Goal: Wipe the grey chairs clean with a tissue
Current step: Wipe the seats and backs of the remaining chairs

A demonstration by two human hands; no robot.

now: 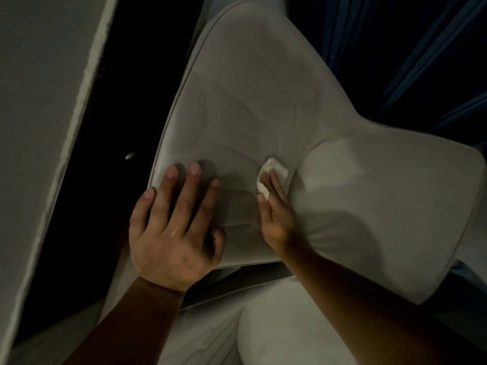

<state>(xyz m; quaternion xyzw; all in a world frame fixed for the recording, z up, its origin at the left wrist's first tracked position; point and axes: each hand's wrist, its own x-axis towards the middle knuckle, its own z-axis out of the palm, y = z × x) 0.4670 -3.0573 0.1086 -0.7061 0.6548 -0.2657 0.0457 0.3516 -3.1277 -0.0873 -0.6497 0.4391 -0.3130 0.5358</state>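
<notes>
Head: tissue (271, 177) apparently under right fingers (274, 185)

Matt upholstered chair (263, 83), crumpled paper tissue (274, 172)

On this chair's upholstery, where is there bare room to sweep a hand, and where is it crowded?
Bare: the upper stretch of the grey chair, between its piped left edge and the blue curtain, and the wide wing at right. Crowded: the lower middle, where the left hand lies flat and the right hand presses the tissue into the crease.

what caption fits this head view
Right hand presses a crumpled white tissue into the padded grey chair; left hand lies flat.
</notes>
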